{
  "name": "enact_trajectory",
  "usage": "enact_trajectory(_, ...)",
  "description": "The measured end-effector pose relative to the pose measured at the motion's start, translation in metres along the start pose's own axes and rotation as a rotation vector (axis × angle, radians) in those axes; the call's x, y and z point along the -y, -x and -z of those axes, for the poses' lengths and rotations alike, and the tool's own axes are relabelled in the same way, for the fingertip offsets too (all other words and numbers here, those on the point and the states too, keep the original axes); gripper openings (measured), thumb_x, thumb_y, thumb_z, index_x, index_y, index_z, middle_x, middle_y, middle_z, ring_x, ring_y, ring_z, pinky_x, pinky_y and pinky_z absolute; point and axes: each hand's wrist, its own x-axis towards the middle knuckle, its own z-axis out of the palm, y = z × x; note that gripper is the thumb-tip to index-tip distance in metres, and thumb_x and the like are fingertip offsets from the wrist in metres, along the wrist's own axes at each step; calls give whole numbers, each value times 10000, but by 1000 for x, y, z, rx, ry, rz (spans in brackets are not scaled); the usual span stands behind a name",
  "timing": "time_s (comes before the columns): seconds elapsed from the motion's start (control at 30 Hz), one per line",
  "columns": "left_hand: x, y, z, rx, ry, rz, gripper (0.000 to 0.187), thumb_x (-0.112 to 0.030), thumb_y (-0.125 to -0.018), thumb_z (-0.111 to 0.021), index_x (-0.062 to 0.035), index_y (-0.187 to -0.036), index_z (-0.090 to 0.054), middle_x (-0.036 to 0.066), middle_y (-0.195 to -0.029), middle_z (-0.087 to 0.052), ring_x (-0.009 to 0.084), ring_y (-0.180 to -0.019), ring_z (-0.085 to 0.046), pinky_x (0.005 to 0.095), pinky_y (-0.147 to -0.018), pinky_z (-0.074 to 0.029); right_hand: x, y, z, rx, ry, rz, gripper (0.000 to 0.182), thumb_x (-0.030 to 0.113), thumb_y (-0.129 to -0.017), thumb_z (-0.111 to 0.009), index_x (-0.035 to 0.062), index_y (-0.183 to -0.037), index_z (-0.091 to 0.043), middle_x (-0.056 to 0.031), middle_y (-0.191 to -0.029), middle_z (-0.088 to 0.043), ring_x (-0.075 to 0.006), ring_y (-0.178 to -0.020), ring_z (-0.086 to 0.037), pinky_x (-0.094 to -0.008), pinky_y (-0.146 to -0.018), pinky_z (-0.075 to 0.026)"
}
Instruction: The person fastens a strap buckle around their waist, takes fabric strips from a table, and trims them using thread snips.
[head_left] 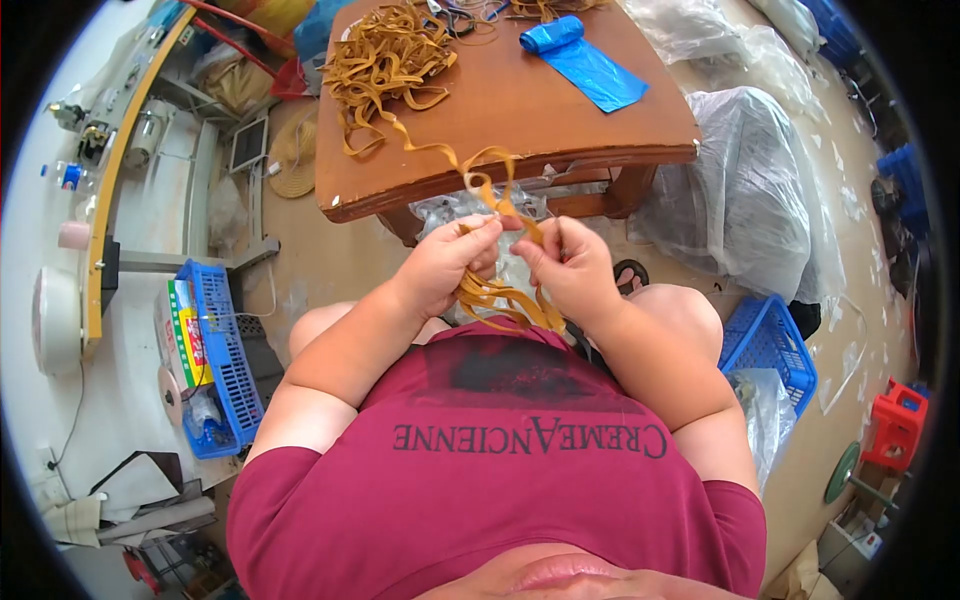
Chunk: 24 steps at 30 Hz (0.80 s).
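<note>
My left hand [450, 262] is closed on a mustard-brown fabric strip [495, 297], whose loops hang below the fingers over my lap. A short way to the right, my right hand [570, 262] pinches the same material between thumb and fingers. The fingertips of both hands nearly meet. From them the strip runs up over the table's front edge to a large tangled pile of strips [390, 55] on the brown wooden table [490, 110]. Exactly how the strips cross between my fingers is too small to make out.
A blue plastic bag roll [585, 65] lies partly unrolled on the table, near scissors [455, 18] at the back. Blue baskets stand left [225, 350] and right [770, 350] of me. A plastic-covered object [740, 190] is beside the table. A red stool [893, 425] stands far right.
</note>
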Motion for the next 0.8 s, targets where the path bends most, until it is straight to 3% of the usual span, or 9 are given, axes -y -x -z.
enact_trajectory(0.1,5,-3,-7,-42,-163,-61,271,-233,-973,-461,-18,-1101,-565,-56,-637,-386,54,-584,-344,206,-545,-303,7,4,-3,24,372,267,380,28,-783,-701,73,-618,-362,-4,-595,-425,-69,-581,-498,-239,-495,-388)
enact_trajectory(0.2,9,-5,-1,-135,-318,-149,230,-223,-963,-451,-29,-980,-573,-39,-664,-428,57,-612,-374,208,-571,-321,15,5,0,95,460,275,270,66,-772,-715,50,-642,-478,-33,-617,-486,-87,-607,-509,-251,-529,-401)
enact_trajectory(0.3,2,-1,4,-138,-351,-242,193,-208,-914,-479,-43,-863,-564,-32,-690,-466,51,-638,-412,205,-592,-336,11,6,1,181,436,300,143,144,-856,-649,28,-791,-595,-57,-708,-583,-123,-660,-562,-249,-554,-434)
enact_trajectory(0.4,-8,6,6,-62,-444,-257,153,-175,-836,-483,-43,-786,-543,5,-744,-510,85,-694,-458,227,-659,-368,6,-1,-4,89,-206,-111,227,220,-934,-547,3,-959,-609,-93,-831,-637,-179,-741,-616,-270,-599,-480)
enact_trajectory(0.43,-13,9,3,-12,-499,-252,156,-179,-827,-486,-42,-766,-529,29,-772,-520,108,-717,-469,240,-687,-378,7,-4,-1,109,-256,-142,292,252,-970,-476,-23,-989,-573,-112,-871,-634,-225,-806,-637,-305,-681,-507)
enact_trajectory(0.57,-16,12,4,201,-522,-163,191,-174,-837,-468,-21,-739,-528,59,-771,-550,133,-737,-503,271,-714,-416,2,-14,3,247,-647,-462,278,273,-938,-543,-3,-934,-576,-118,-919,-640,-191,-839,-628,-312,-772,-482)
enact_trajectory(0.67,-14,12,3,260,-498,-129,210,-162,-866,-451,-22,-724,-517,50,-728,-524,128,-707,-483,265,-691,-410,7,-17,2,489,-835,-461,230,243,-928,-555,20,-873,-562,-111,-904,-643,-211,-831,-632,-324,-753,-484)
enact_trajectory(0.7,-13,12,3,262,-497,-123,215,-165,-872,-449,-26,-720,-512,45,-719,-514,126,-700,-475,264,-684,-404,0,-17,-1,371,-894,-495,182,158,-884,-607,63,-759,-514,-101,-879,-641,-220,-803,-635,-332,-728,-487)
enact_trajectory(0.8,-8,11,-1,197,-480,-73,235,-201,-855,-466,-31,-696,-498,48,-685,-492,129,-666,-449,266,-641,-383,-6,-24,-4,80,-963,-406,240,57,-823,-654,98,-695,-455,-100,-853,-635,-216,-759,-629,-335,-706,-491)
